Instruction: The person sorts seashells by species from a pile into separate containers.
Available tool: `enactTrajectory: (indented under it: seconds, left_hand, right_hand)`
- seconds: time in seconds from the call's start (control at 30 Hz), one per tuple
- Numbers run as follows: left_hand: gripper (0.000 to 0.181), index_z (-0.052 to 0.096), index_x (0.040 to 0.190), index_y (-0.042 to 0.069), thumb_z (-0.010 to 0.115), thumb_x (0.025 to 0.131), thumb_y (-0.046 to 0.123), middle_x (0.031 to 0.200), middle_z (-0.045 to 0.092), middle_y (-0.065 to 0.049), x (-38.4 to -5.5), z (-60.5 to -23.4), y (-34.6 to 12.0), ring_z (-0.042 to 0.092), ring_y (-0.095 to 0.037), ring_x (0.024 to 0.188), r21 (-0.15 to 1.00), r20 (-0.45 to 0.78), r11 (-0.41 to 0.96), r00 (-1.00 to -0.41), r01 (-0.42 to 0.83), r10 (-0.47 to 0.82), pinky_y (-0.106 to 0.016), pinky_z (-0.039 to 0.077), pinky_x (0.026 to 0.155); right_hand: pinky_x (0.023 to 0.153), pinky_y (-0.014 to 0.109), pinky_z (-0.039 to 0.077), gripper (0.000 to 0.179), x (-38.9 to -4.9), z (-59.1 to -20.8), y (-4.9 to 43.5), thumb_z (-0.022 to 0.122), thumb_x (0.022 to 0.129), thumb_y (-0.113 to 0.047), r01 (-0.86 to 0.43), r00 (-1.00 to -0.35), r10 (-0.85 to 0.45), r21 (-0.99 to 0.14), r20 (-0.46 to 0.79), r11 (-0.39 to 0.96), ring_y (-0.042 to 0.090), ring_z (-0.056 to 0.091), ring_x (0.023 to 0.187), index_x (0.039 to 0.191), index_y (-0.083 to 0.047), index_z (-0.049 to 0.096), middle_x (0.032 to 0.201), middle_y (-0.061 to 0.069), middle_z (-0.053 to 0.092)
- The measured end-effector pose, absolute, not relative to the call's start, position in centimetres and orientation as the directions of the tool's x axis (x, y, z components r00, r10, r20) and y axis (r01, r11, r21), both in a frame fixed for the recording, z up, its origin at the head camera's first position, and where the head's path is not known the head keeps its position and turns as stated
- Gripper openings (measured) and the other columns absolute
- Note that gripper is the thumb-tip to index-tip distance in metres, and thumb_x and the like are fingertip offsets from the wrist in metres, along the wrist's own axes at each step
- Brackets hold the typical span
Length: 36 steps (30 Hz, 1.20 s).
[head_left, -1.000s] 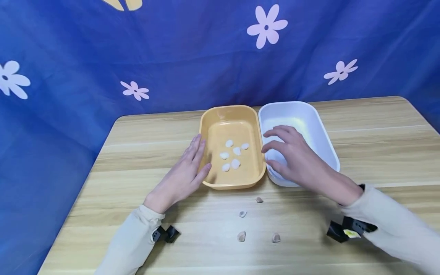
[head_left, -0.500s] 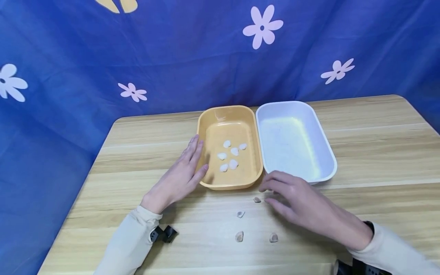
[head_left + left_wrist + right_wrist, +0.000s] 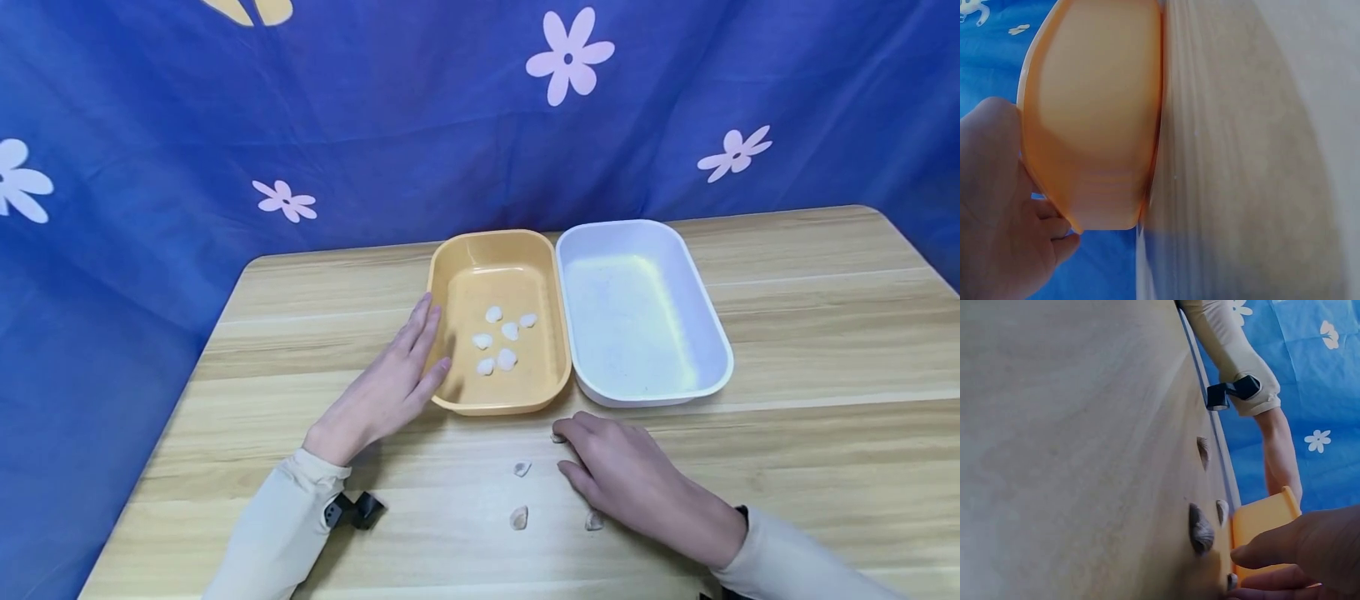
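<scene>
My left hand [image 3: 382,392] rests along the near-left rim of the orange tray [image 3: 501,408], its fingers straight; the left wrist view shows the fingers at the rim. Several white seashells, such as one at the front [image 3: 507,359], lie inside this tray. My right hand [image 3: 637,479] is low over the table, fingertips right at a small grey-brown seashell [image 3: 1232,581] that they partly cover. Its thumb [image 3: 1247,553] stands apart from the fingers. Three more grey-brown seashells lie nearby: one to the left [image 3: 522,469], one nearer the front [image 3: 519,517], one beside the palm [image 3: 594,521].
A white tray [image 3: 720,379] stands right against the orange tray's right side. Both stand on a wood-grain table [image 3: 825,333]. Behind it hangs a blue cloth [image 3: 420,125] with white flowers. A black wrist camera [image 3: 356,510] is strapped at the left sleeve.
My right hand has come out from over the white tray, moving toward the front and down to the nearest grey-brown seashell. The left hand stays at the orange tray's rim.
</scene>
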State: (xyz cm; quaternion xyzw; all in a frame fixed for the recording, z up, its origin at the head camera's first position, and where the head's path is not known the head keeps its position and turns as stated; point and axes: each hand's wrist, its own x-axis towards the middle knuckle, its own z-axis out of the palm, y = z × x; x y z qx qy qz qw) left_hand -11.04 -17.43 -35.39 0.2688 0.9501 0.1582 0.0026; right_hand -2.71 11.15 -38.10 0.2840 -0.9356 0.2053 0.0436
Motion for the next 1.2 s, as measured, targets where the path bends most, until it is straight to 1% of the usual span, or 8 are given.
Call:
enactTrajectory:
  seconds: [0.07,0.13,0.37,0.53,0.63,0.8,0.97,1.2]
  left_hand:
    - [0.068,0.003,0.153,0.000,0.030,0.105,0.039,0.161,-0.008,-0.014,-11.1,-35.3,-17.4,0.001,-0.026,0.147,0.303,0.082,0.805,-0.856,0.509,0.510,-0.043,0.013,0.119]
    - [0.068,0.003,0.153,0.000,0.030,0.105,0.039,0.161,-0.009,-0.014,-11.1,-35.3,-17.3,0.001,-0.026,0.147,0.303,0.082,0.806,-0.857,0.508,0.509,-0.044,0.013,0.119]
    - [0.068,0.003,0.153,0.001,0.028,0.105,0.041,0.161,-0.009,-0.013,-11.1,-35.3,-17.2,0.001,-0.026,0.147,0.305,0.086,0.812,-0.863,0.498,0.497,-0.043,0.014,0.119]
    - [0.068,0.004,0.153,0.001,0.028,0.105,0.041,0.161,-0.011,-0.011,-11.0,-35.6,-17.2,0.002,-0.026,0.147,0.309,0.089,0.813,-0.866,0.494,0.492,-0.043,0.013,0.119]
    - [0.068,0.004,0.153,0.000,0.028,0.105,0.041,0.161,-0.011,-0.011,-10.9,-35.7,-17.2,0.003,-0.027,0.147,0.308,0.093,0.813,-0.866,0.494,0.491,-0.042,0.014,0.119]
    - [0.068,0.004,0.153,0.001,0.028,0.105,0.041,0.161,-0.010,-0.013,-10.8,-35.7,-17.3,0.003,-0.027,0.147,0.305,0.100,0.814,-0.866,0.495,0.489,-0.042,0.014,0.119]
    - [0.068,0.002,0.153,0.001,0.029,0.105,0.040,0.161,-0.010,-0.012,-10.8,-35.5,-17.4,0.003,-0.027,0.147,0.305,0.096,0.813,-0.866,0.495,0.491,-0.044,0.015,0.119]
    - [0.067,0.002,0.154,0.001,0.028,0.105,0.040,0.160,-0.012,-0.010,-10.9,-35.5,-17.4,0.003,-0.028,0.147,0.313,0.096,0.808,-0.863,0.499,0.496,-0.044,0.015,0.119]
  right_hand:
    - [0.055,0.030,0.052,0.028,-2.8,-38.3,10.9,0.075,0.082,-0.018,-0.542,-0.840,-0.503,-0.344,0.202,0.767,0.016,0.064,0.073,0.106,-0.006,0.067,0.091,0.000,0.066]
    - [0.051,0.028,0.049,0.026,-3.0,-38.5,10.7,0.075,0.081,-0.018,-0.540,-0.842,-0.498,-0.337,0.210,0.771,0.014,0.062,0.069,0.103,-0.007,0.067,0.088,-0.002,0.064]
    - [0.054,0.026,0.050,0.017,-3.2,-39.0,10.7,0.075,0.081,-0.016,-0.543,-0.840,-0.492,-0.364,0.230,0.757,0.011,0.060,0.070,0.095,-0.009,0.068,0.085,-0.004,0.062]
    - [0.052,0.021,0.044,0.012,-3.3,-39.3,11.2,0.076,0.080,-0.014,-0.541,-0.841,-0.479,-0.415,0.252,0.731,0.004,0.050,0.064,0.087,-0.013,0.066,0.078,-0.010,0.055]
    - [0.051,0.020,0.041,0.011,-3.3,-39.6,11.4,0.076,0.080,-0.012,-0.550,-0.835,-0.477,-0.436,0.275,0.712,0.002,0.046,0.063,0.084,-0.014,0.066,0.077,-0.011,0.053]
    - [0.052,0.020,0.042,0.011,-3.4,-39.9,11.4,0.076,0.080,-0.012,-0.580,-0.815,-0.494,-0.435,0.303,0.689,0.003,0.046,0.064,0.085,-0.013,0.066,0.079,-0.009,0.054]
    - [0.055,0.020,0.044,0.012,-3.4,-39.9,11.3,0.075,0.081,-0.012,-0.623,-0.782,-0.536,-0.416,0.318,0.662,0.005,0.047,0.065,0.086,-0.011,0.065,0.087,-0.006,0.053]
    - [0.054,0.017,0.041,0.011,-3.2,-39.4,11.5,0.074,0.084,-0.013,-0.641,-0.766,-0.568,-0.435,0.301,0.633,0.003,0.045,0.065,0.085,-0.012,0.063,0.089,-0.007,0.049]
